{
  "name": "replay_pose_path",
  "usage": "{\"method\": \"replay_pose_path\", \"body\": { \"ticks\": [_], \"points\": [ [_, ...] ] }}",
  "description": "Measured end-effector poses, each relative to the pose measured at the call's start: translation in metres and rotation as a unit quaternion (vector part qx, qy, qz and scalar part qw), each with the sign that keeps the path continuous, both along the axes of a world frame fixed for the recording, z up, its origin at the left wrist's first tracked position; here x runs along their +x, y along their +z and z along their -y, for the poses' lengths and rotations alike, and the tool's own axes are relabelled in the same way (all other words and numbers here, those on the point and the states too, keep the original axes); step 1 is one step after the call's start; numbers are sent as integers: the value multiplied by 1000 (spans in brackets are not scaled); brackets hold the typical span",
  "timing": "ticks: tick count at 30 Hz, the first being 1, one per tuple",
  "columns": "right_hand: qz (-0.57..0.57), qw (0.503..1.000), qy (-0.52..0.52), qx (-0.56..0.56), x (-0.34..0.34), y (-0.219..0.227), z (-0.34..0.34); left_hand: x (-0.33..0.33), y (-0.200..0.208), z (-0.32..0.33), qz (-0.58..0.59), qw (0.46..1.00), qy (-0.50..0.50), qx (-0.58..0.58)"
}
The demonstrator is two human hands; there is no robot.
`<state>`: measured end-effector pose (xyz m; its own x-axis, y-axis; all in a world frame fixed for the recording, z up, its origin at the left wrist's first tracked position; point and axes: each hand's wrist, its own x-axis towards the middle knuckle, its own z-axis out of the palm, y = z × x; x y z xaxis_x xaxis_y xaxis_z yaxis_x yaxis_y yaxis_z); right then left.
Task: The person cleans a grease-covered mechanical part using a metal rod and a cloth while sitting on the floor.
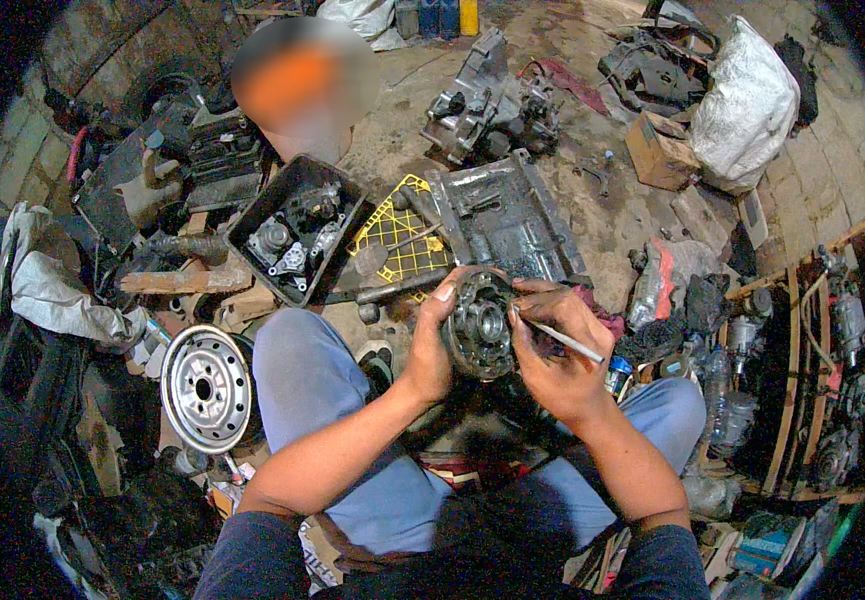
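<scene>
My left hand (430, 345) is closed around the left side of a round, dark, greasy metal machine part (484, 328) with a ringed hole at its centre. The part is held up between my knees, its face toward me. My right hand (565, 350) grips a slim grey rod (579, 344) and rests against the part's right side. The rod's inner end is hidden by my fingers. Beyond my hands lies a black metal tray (508, 220) with a wet, oily surface. A hammer-like tool (393, 252) lies on a yellow plastic grid (400, 222) beside it.
A black bin (238, 240) of metal parts stands front left, near a silver wheel rim (208, 388). A gearbox-like casting (483, 105) sits farther off. At right are a cardboard box (661, 150), a white sack (750, 110) and a wooden rack (793, 380) with parts.
</scene>
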<state>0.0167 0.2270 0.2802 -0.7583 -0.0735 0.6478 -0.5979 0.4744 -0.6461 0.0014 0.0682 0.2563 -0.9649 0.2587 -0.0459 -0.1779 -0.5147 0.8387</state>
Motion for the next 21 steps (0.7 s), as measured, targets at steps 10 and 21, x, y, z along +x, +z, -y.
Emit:
{"method": "replay_pose_path", "body": {
  "ticks": [10, 21],
  "points": [
    [59, 998, 8, 10, 3, 6, -5, -4, 3, 2, 84, 996, -4, -19],
    [126, 988, -84, -32, -5, 15, -29, -25, 6, 11, 210, 964, -145, 72]
  ]
}}
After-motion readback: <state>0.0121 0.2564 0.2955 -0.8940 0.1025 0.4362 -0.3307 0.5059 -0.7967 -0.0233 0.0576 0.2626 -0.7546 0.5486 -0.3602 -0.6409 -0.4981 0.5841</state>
